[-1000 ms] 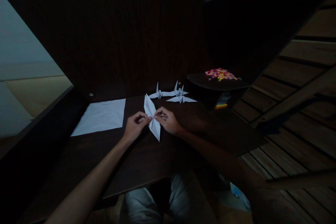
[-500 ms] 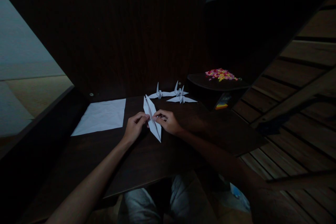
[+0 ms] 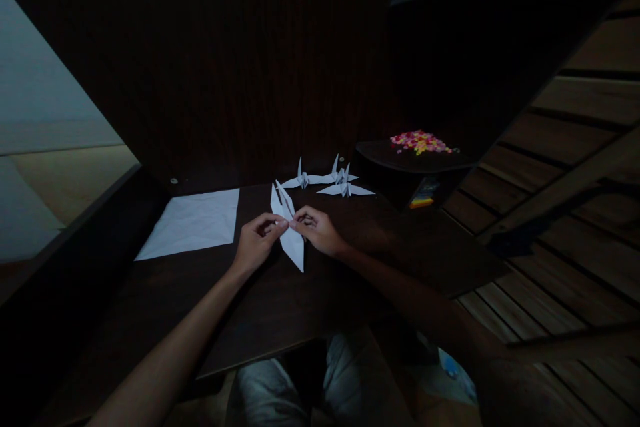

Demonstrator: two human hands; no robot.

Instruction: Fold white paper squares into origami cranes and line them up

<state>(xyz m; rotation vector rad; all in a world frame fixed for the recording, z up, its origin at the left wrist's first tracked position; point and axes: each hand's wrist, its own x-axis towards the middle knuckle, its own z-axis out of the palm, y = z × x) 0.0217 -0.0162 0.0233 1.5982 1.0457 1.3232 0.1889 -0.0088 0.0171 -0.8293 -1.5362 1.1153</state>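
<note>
- Although the light was dim, the folded white paper (image 3: 294, 247) stood out near the middle of the dark desk (image 3: 250, 320), slanting between the two hands, its split end pointing away from the person and its single point toward them.
- The left hand (image 3: 256, 239) pinched the paper from the left with thumb and forefinger; its other fingers curled in and were partly hidden.
- The right hand (image 3: 320, 232) pinched it from the right, its thumb tip just beside the left one. The paper's underside was out of sight, and whether it touched the desk could not be told.
- Beyond the paper stood a group of white paper cranes (image 3: 346, 191), at least three, the front one covering part of another.
- On the left lay a white sheet (image 3: 195, 223), flat, its faint creases hard to read.
- On a dark shelf (image 3: 380, 155) at the right sat a heap of small pink, red and yellow pieces (image 3: 421, 141), too tiny to identify. Below it, a small item with a yellow-orange band (image 3: 423, 202) was mostly lost in shadow.
- The right forearm sank into darkness, and the person's trouser legs (image 3: 270, 387) were cut off by the desk edge and the bottom border.
</note>
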